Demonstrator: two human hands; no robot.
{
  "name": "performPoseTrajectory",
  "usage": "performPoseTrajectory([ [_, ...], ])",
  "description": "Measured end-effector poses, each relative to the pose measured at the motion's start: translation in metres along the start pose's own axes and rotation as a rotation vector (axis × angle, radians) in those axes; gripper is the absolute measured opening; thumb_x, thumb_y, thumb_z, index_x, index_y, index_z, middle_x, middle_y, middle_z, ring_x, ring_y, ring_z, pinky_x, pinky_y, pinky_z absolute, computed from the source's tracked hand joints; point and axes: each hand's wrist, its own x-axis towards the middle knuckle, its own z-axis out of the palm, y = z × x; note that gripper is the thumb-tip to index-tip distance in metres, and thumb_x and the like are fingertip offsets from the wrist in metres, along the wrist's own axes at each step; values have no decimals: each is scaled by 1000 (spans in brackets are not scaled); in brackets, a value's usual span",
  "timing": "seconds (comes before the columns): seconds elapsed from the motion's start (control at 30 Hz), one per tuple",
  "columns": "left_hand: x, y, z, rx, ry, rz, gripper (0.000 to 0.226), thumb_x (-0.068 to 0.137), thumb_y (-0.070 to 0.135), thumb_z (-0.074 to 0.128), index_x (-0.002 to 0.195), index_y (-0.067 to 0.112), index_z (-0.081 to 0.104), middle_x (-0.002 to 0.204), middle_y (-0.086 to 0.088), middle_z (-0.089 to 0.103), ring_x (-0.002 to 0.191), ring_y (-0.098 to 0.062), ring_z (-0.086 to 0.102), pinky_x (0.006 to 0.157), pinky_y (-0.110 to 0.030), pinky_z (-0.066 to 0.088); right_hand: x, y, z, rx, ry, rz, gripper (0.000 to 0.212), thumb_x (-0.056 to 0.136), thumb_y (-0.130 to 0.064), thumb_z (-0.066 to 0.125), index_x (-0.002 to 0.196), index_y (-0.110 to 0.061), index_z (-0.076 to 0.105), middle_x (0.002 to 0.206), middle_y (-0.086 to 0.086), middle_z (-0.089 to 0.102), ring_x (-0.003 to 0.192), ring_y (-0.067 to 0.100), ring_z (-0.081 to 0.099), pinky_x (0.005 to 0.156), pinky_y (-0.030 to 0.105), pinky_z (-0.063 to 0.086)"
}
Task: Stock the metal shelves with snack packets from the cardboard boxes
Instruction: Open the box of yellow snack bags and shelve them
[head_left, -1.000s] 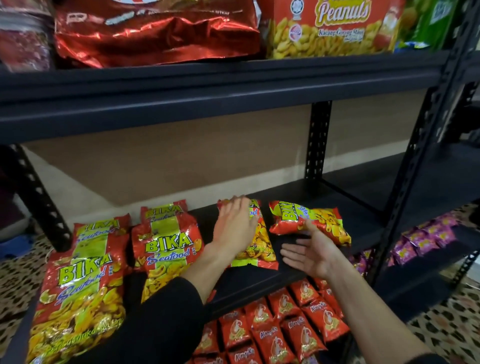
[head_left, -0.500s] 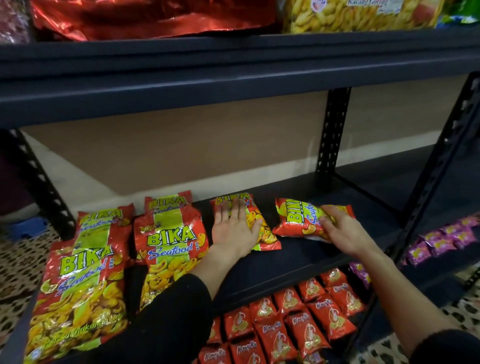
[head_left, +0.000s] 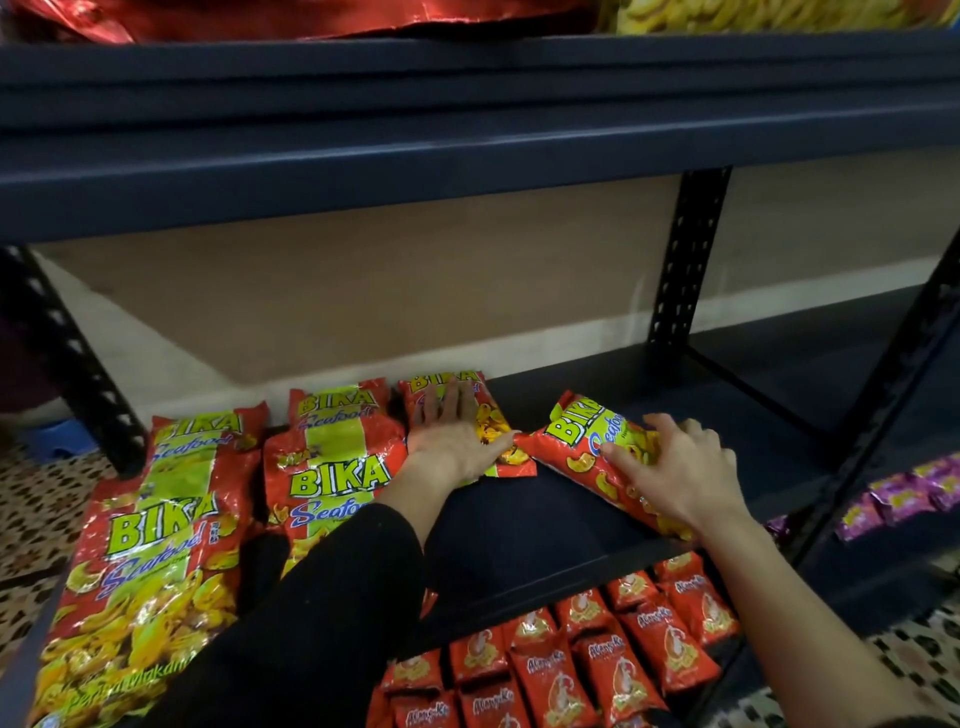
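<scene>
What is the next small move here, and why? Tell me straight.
Probably turn the tilted packet under the right hand straight and slide it beside the flat packet under the left hand: it lies askew, while that one lies straight.

Left arm: left sleeve (head_left: 322, 613) black, plain matte fabric, loose fit, long cut, cuff edge partway along the forearm. Left hand (head_left: 452, 441) bare. Right arm: forearm uncovered; right sleeve (head_left: 919, 723) shows only as a thin dark strip at frame bottom. Right hand (head_left: 680, 467) bare.
</scene>
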Motion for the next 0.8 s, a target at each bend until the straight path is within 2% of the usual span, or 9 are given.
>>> performPoseTrajectory([
  [0.1,5,0,-4,-11,-10,-12,105,80,88,17,155,22,-15,162,1,-23,149,-30,-20,121,-50,-5,12,0,-4,140,38,4,69,88,-69,52,136,-19,55,135,15,51,127,32,45,104,48,37],
  [0.2,12,-1,-7,6,-7,-20,107,78,90,15,156,23,-13,162,1,-22,149,-31,-18,121,-51,-5,30,1,-6,221,-121,24,63,95,-59,50,142,-19,49,145,14,44,132,31,44,107,48,41],
  [0.3,17,-1,-11,-21,-19,-18,108,77,91,20,156,25,-12,163,2,-21,150,-30,-17,121,-50,-4,42,1,-11,221,-355,69,71,95,-61,49,151,-20,37,149,11,47,133,30,48,108,44,42],
  [0.43,21,-6,-16,-131,-40,-13,102,83,84,27,157,23,-8,164,1,-16,150,-29,-14,122,-49,-2,45,-3,-18,209,-458,94,89,85,-65,62,154,-17,31,154,9,42,138,29,45,110,40,39],
  [0.5,17,-9,-24,-230,19,14,93,90,75,30,157,21,-7,164,-2,-14,151,-26,-10,123,-48,1,43,-5,-17,240,-510,122,98,80,-66,66,155,-15,28,153,10,43,135,29,47,110,41,40],
  [0.6,4,-13,-51,-341,181,106,82,97,62,35,158,21,-2,165,2,-12,152,-26,5,122,-45,13,36,-6,-14,379,-518,154,102,74,-60,76,151,-8,34,133,11,60,112,26,63,94,39,51],
  [0.67,-4,-23,-70,-431,277,144,76,97,59,41,157,24,11,166,2,-2,150,-27,17,120,-43,22,27,-10,-16,515,-510,178,87,76,-48,81,142,-4,45,105,5,69,89,20,68,75,34,53],
  [0.7,-8,-31,-78,-469,318,154,73,96,59,43,155,23,21,165,0,8,148,-27,22,119,-42,26,24,-11,-17,561,-484,180,78,75,-43,82,135,-4,50,95,3,69,84,18,68,72,33,54],
  [0.8,-37,-61,-86,-500,376,74,66,95,57,46,149,18,38,158,-7,32,141,-29,37,113,-35,35,10,-18,-17,648,-344,156,74,69,-43,86,127,-8,54,94,0,68,86,19,69,84,40,57],
])
